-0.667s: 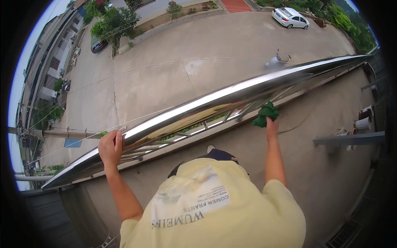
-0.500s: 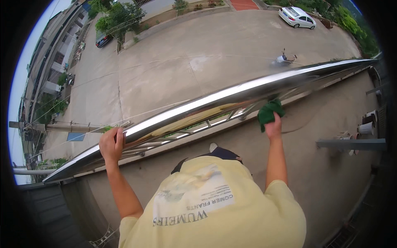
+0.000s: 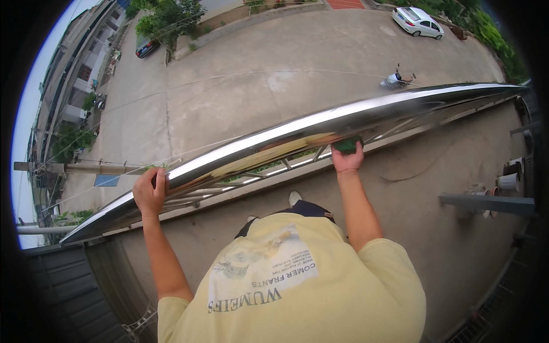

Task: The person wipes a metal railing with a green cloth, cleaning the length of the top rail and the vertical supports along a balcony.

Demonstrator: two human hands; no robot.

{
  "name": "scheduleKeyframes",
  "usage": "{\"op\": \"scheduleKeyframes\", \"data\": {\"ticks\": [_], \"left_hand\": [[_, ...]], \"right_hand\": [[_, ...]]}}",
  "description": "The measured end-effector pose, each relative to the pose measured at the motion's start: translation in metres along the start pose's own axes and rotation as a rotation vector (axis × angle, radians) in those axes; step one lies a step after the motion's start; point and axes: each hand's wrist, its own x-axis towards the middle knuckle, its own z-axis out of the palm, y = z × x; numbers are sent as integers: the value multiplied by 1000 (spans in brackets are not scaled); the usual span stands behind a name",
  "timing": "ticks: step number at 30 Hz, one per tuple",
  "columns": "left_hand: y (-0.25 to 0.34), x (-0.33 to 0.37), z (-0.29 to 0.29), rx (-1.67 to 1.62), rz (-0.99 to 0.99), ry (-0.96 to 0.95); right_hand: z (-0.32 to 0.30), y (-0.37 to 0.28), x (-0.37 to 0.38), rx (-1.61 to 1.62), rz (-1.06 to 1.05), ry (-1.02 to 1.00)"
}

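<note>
A shiny metal handrail (image 3: 309,123) tops a railing and crosses the view from lower left to upper right. My left hand (image 3: 150,193) is closed round the rail toward its left part, thumb on the near side. My right hand (image 3: 347,161) holds a dark green cloth (image 3: 347,144) and presses it to the near side of the rail, right of the middle. Part of the cloth is hidden between hand and rail. Below the rail, metal bars (image 3: 286,164) of the railing show.
Beyond the railing lies a paved yard, well below, with a white car (image 3: 417,23), a dark car (image 3: 147,48) and a motorcycle (image 3: 397,79). On my side, a grey metal beam (image 3: 487,203) and flower pots (image 3: 508,182) stand at the right. My shoe (image 3: 294,198) is by the railing's foot.
My right hand has slid left along the rail with the green cloth, which now lies against the rail's near side. My left hand keeps its hold on the rail.
</note>
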Motion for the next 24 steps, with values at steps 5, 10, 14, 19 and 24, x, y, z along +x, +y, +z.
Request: {"op": "scheduleKeyframes", "data": {"ticks": [5,10,14,19,24], "left_hand": [[6,-2,-4,-9,19,6],[7,-1,-3,-3,37,12],[12,-2,-5,-17,40,10],[5,-3,-1,12,70,44],[8,-2,-3,-5,108,82]], "right_hand": [[39,0,-41,-117,83,220],[38,-12,-57,-299,274,184],[51,8,-74,-498,509,121],[41,53,-77,-436,466,122],[25,50,-44,-337,404,274]]}}
